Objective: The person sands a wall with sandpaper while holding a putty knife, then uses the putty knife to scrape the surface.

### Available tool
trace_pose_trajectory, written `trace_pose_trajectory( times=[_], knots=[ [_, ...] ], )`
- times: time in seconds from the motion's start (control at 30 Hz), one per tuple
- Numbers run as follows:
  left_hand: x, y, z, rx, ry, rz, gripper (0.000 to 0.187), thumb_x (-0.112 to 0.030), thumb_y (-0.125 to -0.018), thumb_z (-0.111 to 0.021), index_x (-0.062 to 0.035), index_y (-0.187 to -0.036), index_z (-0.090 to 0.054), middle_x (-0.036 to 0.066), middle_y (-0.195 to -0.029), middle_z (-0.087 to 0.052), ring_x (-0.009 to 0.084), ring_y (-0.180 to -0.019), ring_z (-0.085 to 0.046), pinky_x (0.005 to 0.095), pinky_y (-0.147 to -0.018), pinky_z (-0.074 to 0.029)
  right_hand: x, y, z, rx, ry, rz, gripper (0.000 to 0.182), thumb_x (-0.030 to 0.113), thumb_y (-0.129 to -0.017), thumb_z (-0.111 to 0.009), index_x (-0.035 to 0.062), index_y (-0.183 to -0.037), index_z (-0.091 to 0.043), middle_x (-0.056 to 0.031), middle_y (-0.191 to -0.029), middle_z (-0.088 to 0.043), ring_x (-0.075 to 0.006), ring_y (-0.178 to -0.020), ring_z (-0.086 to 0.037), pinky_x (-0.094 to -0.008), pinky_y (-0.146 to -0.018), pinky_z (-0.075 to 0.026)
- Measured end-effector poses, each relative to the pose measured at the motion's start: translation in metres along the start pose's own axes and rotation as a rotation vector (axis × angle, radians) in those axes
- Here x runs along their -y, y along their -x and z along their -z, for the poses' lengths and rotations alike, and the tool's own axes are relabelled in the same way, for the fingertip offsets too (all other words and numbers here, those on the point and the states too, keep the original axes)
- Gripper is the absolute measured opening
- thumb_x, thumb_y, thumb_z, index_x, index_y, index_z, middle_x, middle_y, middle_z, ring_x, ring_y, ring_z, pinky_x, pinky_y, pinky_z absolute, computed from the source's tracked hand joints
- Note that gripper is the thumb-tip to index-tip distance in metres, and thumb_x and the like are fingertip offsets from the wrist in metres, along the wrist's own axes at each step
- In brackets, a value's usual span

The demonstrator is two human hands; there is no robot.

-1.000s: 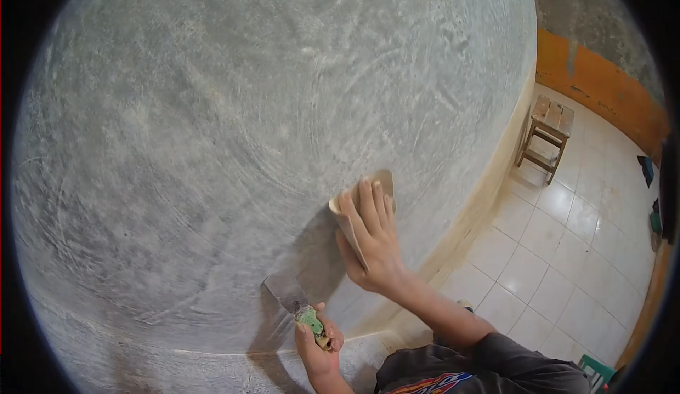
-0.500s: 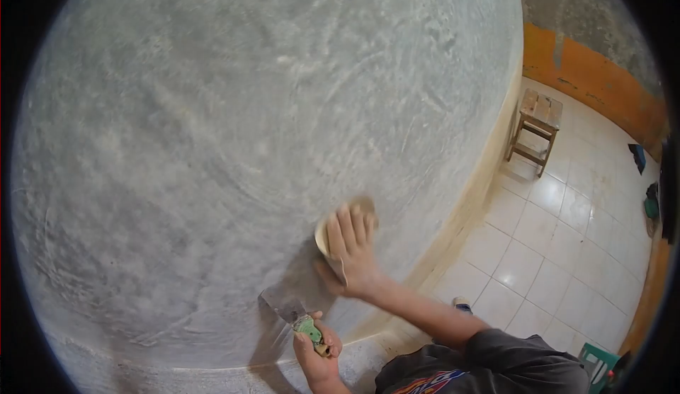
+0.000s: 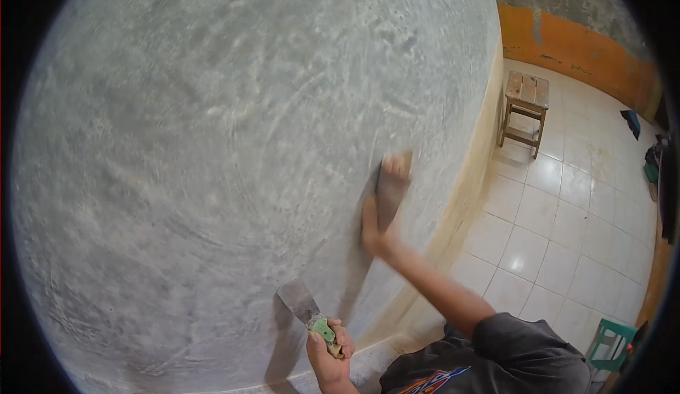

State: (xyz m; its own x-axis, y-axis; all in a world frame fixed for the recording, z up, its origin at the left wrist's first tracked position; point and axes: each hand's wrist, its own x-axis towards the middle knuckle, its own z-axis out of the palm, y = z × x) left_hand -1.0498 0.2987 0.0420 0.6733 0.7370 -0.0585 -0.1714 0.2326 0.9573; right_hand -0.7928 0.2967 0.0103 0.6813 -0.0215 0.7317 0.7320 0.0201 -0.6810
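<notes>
My left hand is closed round the green handle of a putty knife. Its broad metal blade points up and left, close to the grey wall. Further up and right, my right hand grips a thin flat plate, brownish and blurred by motion. Fingertips show over the plate's upper end, while the thumb side lies along its left. The plate is at the mottled grey wall surface; whether it touches cannot be told. Part of the right hand is hidden behind the plate.
Right of the wall's cream edge lies a white tiled floor. A wooden stool stands near the orange-painted lower wall. A green plastic chair or stool is at the lower right.
My right hand has swept up and right along the wall with the plate, which has turned to a steeper angle. My left hand has shifted slightly right with the putty knife. The view has tilted a little.
</notes>
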Motion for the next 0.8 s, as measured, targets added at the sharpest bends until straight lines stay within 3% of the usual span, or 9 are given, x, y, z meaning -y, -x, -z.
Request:
trace_pose_trajectory(
  times=[0.13, 0.2, 0.27, 0.37, 0.43, 0.5, 0.67, 0.7, 0.8],
  knots=[
    [0.012, -0.013, -0.011, 0.042, 0.060, 0.047, 0.051, -0.051, -0.091, -0.054, -0.0003, -0.101, -0.055, 0.004, -0.067, -0.049, 0.0127, -0.049, -0.043, 0.0247, -0.042, -0.030, 0.001, 0.157, 0.000, 0.354, -0.088, -0.050, 0.076, 0.019, -0.082, -0.055, -0.0106, -0.142, -0.018, -0.0369, -0.146, -0.015, -0.0567, -0.136, -0.006, -0.0675, -0.107, -0.006],
    [0.017, -0.025, -0.019, 0.066, 0.038, 0.076, 0.045, -0.047, -0.094, -0.051, -0.0024, -0.100, -0.054, 0.004, -0.066, -0.049, 0.0138, -0.050, -0.044, 0.0250, -0.041, -0.030, -0.023, 0.168, 0.003, 0.448, -0.104, -0.186, 0.074, 0.020, -0.086, -0.053, -0.0080, -0.144, -0.017, -0.0368, -0.148, -0.012, -0.0553, -0.138, -0.002, -0.0637, -0.109, -0.004],
    [0.021, -0.030, -0.025, 0.092, 0.001, 0.154, 0.050, -0.047, -0.090, -0.059, 0.0016, -0.100, -0.055, 0.006, -0.071, -0.051, 0.0155, -0.056, -0.049, 0.0269, -0.042, -0.036, -0.065, 0.123, -0.017, 0.124, -0.028, -0.197, 0.066, 0.020, -0.093, -0.047, -0.0057, -0.146, -0.017, -0.0317, -0.151, -0.010, -0.0487, -0.141, -0.002, -0.0571, -0.112, -0.001],
    [0.032, -0.038, -0.037, 0.090, -0.039, 0.196, 0.049, -0.046, -0.090, -0.058, 0.0016, -0.100, -0.055, 0.007, -0.072, -0.051, 0.0163, -0.056, -0.050, 0.0274, -0.042, -0.038, -0.130, 0.061, -0.013, -0.001, -0.217, -0.563, 0.061, 0.014, -0.095, -0.041, -0.0062, -0.147, -0.015, -0.0254, -0.155, -0.009, -0.0406, -0.144, 0.000, -0.0516, -0.114, 0.003],
    [0.036, -0.037, -0.044, 0.056, -0.083, 0.237, 0.049, -0.046, -0.091, -0.058, 0.0016, -0.100, -0.055, 0.007, -0.072, -0.051, 0.0163, -0.056, -0.050, 0.0274, -0.043, -0.038, -0.116, 0.032, 0.014, 0.096, -0.556, -0.957, 0.061, 0.035, -0.103, -0.030, -0.0065, -0.146, -0.016, -0.0200, -0.155, -0.011, -0.0328, -0.144, -0.006, -0.0415, -0.115, -0.007],
    [0.049, -0.049, -0.051, 0.060, -0.039, 0.298, 0.047, -0.045, -0.092, -0.056, 0.0014, -0.100, -0.055, 0.007, -0.072, -0.051, 0.0161, -0.056, -0.050, 0.0277, -0.043, -0.038, -0.119, 0.093, -0.010, -0.059, -0.047, -0.471, 0.059, 0.009, -0.096, -0.037, -0.0077, -0.147, -0.012, -0.0218, -0.156, -0.006, -0.0371, -0.145, 0.002, -0.0472, -0.115, 0.001],
    [0.063, -0.067, -0.079, 0.101, -0.109, 0.359, 0.041, -0.042, -0.097, -0.048, -0.0015, -0.100, -0.054, 0.005, -0.071, -0.051, 0.0162, -0.055, -0.049, 0.0272, -0.042, -0.038, -0.110, 0.140, 0.009, -0.003, -0.232, -0.428, 0.061, 0.000, -0.090, -0.038, -0.0115, -0.145, -0.014, -0.0227, -0.156, -0.002, -0.0374, -0.145, 0.004, -0.0466, -0.115, 0.001],
    [0.064, -0.071, -0.085, 0.084, -0.118, 0.368, 0.041, -0.042, -0.097, -0.047, -0.0018, -0.100, -0.054, 0.005, -0.071, -0.051, 0.0160, -0.055, -0.049, 0.0274, -0.043, -0.038, -0.136, 0.115, 0.004, -0.122, -0.029, -0.431, 0.051, 0.011, -0.097, -0.037, -0.0116, -0.141, -0.025, -0.0241, -0.153, -0.017, -0.0360, -0.143, -0.012, -0.0428, -0.115, -0.010],
    [0.063, -0.077, -0.098, 0.077, -0.129, 0.346, 0.043, -0.041, -0.096, -0.052, 0.0014, -0.100, -0.054, 0.006, -0.071, -0.050, 0.0156, -0.056, -0.049, 0.0273, -0.045, -0.039, -0.198, 0.050, 0.017, -0.119, -0.558, -0.952, 0.050, 0.026, -0.102, -0.036, -0.0112, -0.135, -0.036, -0.0256, -0.144, -0.035, -0.0348, -0.135, -0.031, -0.0382, -0.112, -0.021]
  ],
)
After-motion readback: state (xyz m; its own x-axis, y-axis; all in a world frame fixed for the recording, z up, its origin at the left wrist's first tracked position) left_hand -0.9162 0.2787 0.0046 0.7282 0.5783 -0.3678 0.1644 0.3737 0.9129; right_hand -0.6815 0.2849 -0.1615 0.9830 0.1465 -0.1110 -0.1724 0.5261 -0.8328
